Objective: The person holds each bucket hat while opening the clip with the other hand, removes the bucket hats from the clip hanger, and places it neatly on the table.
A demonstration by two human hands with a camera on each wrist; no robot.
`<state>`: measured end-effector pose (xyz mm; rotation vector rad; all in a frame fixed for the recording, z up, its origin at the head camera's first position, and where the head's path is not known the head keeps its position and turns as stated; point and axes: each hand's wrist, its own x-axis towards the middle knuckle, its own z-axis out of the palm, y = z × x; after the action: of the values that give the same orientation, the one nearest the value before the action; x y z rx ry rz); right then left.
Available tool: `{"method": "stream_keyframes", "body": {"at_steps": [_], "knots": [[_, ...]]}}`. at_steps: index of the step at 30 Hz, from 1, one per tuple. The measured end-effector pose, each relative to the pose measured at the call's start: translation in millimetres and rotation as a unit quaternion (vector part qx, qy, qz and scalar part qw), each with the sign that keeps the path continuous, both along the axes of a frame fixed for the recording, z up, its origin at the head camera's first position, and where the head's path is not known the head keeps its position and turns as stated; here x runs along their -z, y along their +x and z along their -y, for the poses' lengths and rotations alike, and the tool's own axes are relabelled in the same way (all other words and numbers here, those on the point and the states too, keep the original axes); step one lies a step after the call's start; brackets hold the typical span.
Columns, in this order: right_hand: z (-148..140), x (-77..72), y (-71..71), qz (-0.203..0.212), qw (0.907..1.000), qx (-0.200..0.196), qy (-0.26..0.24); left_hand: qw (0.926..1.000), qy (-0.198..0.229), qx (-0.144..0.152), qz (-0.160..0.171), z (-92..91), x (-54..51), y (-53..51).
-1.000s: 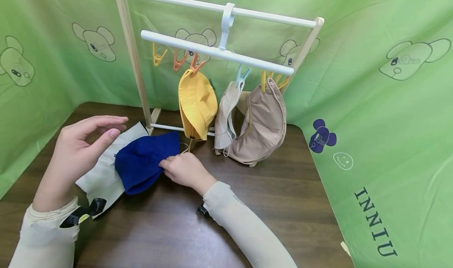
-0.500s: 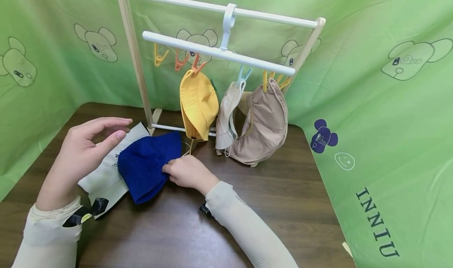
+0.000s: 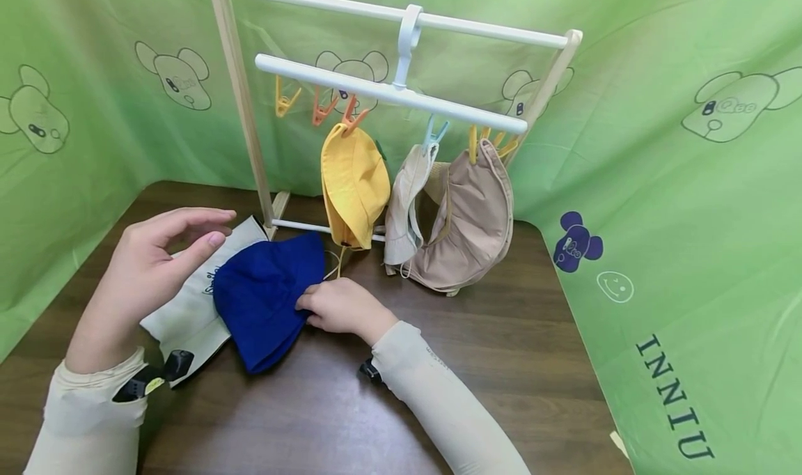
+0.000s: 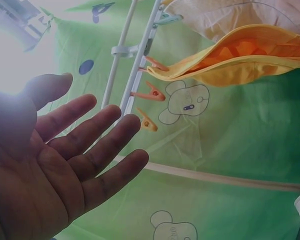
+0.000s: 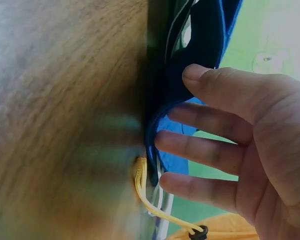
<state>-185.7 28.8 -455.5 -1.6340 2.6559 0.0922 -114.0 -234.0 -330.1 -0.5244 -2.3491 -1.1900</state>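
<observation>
While my right hand (image 3: 344,309) pinches a royal-blue fabric bucket hat (image 3: 266,297) overlapping off-white lettered cloth (image 3: 200,322) on the brown wooden desk (image 3: 301,419), my left hand (image 3: 140,266) hovers, fingers loose. Gripping the brim (image 3: 310,255) lightly should spare it creases.

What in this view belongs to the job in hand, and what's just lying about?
Likely part of the job:
Blue hat, pinched by the right hand
Left hand, holding nothing
Hanger with its free orange clip
Rack bearing the hanger

Apparently just around it:
Lettered white cloth, partly hidden by the blue hat
Yellow hat, pale hat and tan hat, all clipped up
Green backdrop
</observation>
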Motion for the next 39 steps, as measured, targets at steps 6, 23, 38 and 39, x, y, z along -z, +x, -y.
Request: {"method": "stream_keyframes", "body": {"at_steps": [6, 23, 38, 39], "knots": [[-1, 0.9, 3.8, -0.001, 1.0000, -0.003, 0.005, 1.0000, 0.000, 0.001, 0.003, -0.2, 0.4, -0.4], [-7, 2.1, 6.8, 0.005, 0.9999, -0.009, -0.012, 1.0000, -0.006, -0.004, 0.004, 2.5, 2.1, -1.7], [-11, -0.6, 9.8, 0.024, 0.9987, -0.010, -0.045, 0.9998, -0.005, -0.001, 0.018, 0.9, 3.8, -3.4], [-12, -1.9, 10.0, 0.022, 0.9984, -0.010, -0.051, 0.9998, -0.005, 0.000, 0.017, 0.6, 4.0, -3.3]]}}
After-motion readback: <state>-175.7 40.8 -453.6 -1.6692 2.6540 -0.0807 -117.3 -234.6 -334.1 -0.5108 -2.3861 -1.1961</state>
